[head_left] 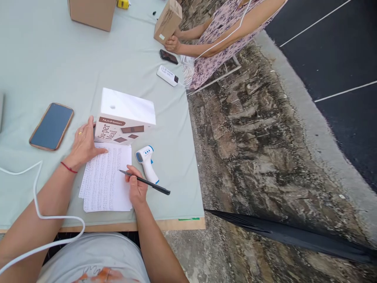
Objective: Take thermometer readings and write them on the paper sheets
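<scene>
My right hand (pixel 138 186) is closed around a black pen (pixel 153 185), whose tip points at a stack of paper sheets (pixel 98 192) covered in columns of small writing. Spread out, my left hand (pixel 84 141) has its thumb on the upper part of the sheets. Its fingers lie against or just beside the left side of a white and brown box (pixel 126 108) printed "Super Meal"; whether they touch it I cannot tell. To the right of the paper lies a white and blue infrared thermometer (pixel 147 163).
A phone (pixel 52 126) lies left of my left hand. A white cable (pixel 38 196) crosses my left forearm. Farther off are a cardboard box (pixel 92 13), a white device (pixel 167 75) and a dark phone (pixel 169 56). Another person's hands (pixel 173 42) hold a small carton (pixel 168 21) at the table's right edge.
</scene>
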`<action>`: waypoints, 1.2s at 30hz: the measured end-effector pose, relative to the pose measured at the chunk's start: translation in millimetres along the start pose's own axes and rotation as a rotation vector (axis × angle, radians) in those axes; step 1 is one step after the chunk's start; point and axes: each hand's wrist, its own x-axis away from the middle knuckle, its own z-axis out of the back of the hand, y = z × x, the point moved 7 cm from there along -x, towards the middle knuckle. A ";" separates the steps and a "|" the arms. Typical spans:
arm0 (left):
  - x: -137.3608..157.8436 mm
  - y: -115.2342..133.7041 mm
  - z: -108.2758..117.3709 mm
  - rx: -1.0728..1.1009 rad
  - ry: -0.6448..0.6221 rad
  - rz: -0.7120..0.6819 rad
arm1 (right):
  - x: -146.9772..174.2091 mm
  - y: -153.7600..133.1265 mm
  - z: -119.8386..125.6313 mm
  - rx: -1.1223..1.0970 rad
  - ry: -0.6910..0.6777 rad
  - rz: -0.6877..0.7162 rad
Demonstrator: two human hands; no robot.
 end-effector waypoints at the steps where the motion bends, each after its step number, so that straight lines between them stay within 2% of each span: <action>1: 0.0 0.0 0.3 -0.003 -0.003 0.014 | 0.4 -1.0 -0.8 0.001 -0.003 0.006; 7: 0.8 1.4 1.3 -0.029 -0.004 0.027 | 3.0 10.3 2.4 0.065 0.136 -0.135; 11: 0.9 0.5 0.6 -0.054 0.008 0.021 | 3.4 14.0 -4.4 0.034 0.120 -0.189; 17: 1.4 2.7 0.6 -0.057 0.007 0.017 | 0.2 7.2 -5.1 0.052 0.136 -0.166; 36: 0.9 0.5 -1.8 -0.069 0.011 0.026 | -4.7 -5.3 -9.0 0.114 0.032 -0.114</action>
